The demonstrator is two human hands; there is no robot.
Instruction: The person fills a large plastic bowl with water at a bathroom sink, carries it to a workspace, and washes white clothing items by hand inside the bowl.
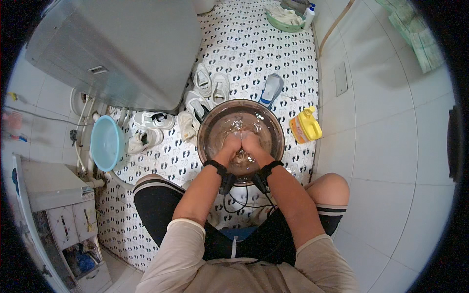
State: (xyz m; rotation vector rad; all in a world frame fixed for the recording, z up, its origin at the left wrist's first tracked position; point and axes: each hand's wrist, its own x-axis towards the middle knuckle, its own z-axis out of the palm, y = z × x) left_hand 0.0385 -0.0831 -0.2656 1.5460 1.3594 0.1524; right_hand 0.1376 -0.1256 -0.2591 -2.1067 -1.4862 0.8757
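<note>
A round, brownish translucent basin [274,122] with water in it stands on the floor between my knees. My left hand [232,141] and my right hand [250,140] are close together in the basin, at the water. Their fingers are blurred by water and glare, so I cannot make out whether anything is between them. Both wrists wear black straps with small devices, and black cables [246,206] hang from these in front of me. Right of the basin is a yellow jug [306,125] with a label. Several white sneakers [196,105] lie to its left and beyond.
A blue-grey slipper [272,88] lies just past the basin. At left are a light blue basin [106,143], a grey appliance, likely a washing machine [128,47], and a cabinet [62,223]. A green basin [282,26] holding cloth stands far off beside a pump bottle [309,17]. A tiled wall [383,150] bounds the right.
</note>
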